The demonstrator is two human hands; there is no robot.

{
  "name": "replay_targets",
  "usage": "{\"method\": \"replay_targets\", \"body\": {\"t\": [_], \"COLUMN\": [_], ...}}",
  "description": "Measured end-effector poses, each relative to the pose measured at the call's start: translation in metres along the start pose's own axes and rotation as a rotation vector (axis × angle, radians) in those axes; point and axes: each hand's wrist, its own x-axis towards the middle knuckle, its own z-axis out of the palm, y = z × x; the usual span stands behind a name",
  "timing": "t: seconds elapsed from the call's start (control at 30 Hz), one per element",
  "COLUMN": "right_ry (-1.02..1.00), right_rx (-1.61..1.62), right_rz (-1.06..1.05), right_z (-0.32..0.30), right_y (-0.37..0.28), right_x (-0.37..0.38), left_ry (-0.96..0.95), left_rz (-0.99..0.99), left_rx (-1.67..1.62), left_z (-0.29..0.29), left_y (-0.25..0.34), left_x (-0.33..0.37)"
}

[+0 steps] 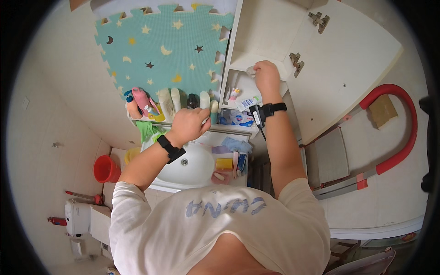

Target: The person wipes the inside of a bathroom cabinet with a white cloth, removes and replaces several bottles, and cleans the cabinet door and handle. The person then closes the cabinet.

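Observation:
My right hand (267, 79) reaches into the open white cabinet (256, 39), its fingers closed on a small crumpled whitish cloth (250, 71) at a shelf edge. Below it, on the lower shelf, lie a white-and-green tube (249, 102) and a small pink-and-white figure (234, 93). My left hand (190, 124) is curled in front of the ledge of bottles, beside a white-and-green tube bottle (214, 111). Whether those fingers grip anything is hidden. Behind this hand stand a dark bottle (192, 101) and a white bottle (204, 99).
The cabinet door (346, 68) hangs open on the right. Under my arms is a white washbasin (192, 162), with a yellow sponge-like block (224, 164) on its right rim. A teal foam mat (160, 50) stands behind the bottles. A red bucket (106, 168) sits at left.

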Motion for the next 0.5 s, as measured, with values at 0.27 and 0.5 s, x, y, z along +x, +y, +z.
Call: {"method": "replay_targets", "body": {"t": [0.27, 0.5], "right_ry": [-0.073, -0.166], "right_rx": [-0.109, -0.064], "right_rz": [-0.152, 0.182], "right_z": [0.037, 0.027], "right_y": [-0.015, -0.040], "right_x": [0.022, 0.021], "left_ry": [0.020, 0.021], "left_rz": [-0.061, -0.094], "left_rx": [-0.011, 0.016], "left_z": [-0.005, -0.008], "left_y": [-0.006, -0.011], "left_x": [-0.011, -0.022]}}
